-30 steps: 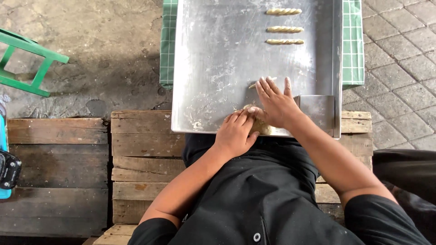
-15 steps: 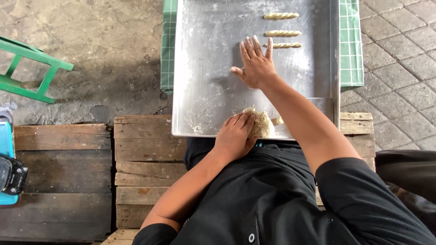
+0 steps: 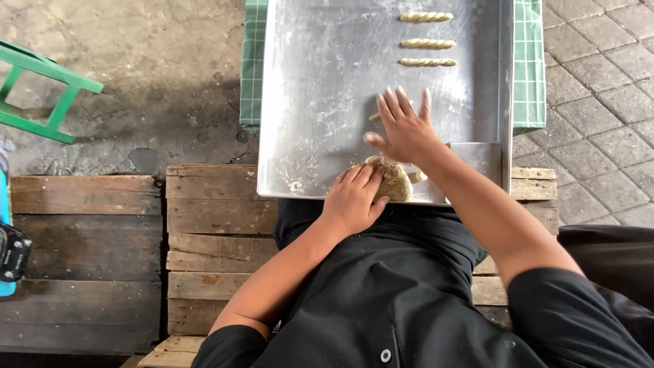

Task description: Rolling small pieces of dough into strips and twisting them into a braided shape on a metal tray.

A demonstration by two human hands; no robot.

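Change: since the frame half a second before, our right hand had drawn back down the tray from near the lowest twist toward the dough lump, while our left hand had stayed where it was.
Left hand: it lay cupped over the pale, crumbly lump of dough at the near edge of the tray, fingers loosely curled on the lump's left side and touching it, not clenched.
Right hand: it was pressed palm-down on the metal, fingers spread flat and wholly open; a small pale end of dough showed at its left edge, so we judged a strip lay under the palm, though we could not tell how much.
Tray: the large, rectangular, flour-dusted steel tray rested on a green checked cloth and on a weathered wooden pallet.
Finished pieces: three short twisted dough sticks lay in a column near the far right, well apart from both hands.
Scraper: a flat steel scraper blade lay just beside our right wrist.
Surroundings: a green wooden stool stood off to the left on the concrete.
Risk: uneven pressure from the flat palm could flatten or break the strip; our forearm could knock the scraper; the tray's near edge overhung our lap, so a push might tip it.
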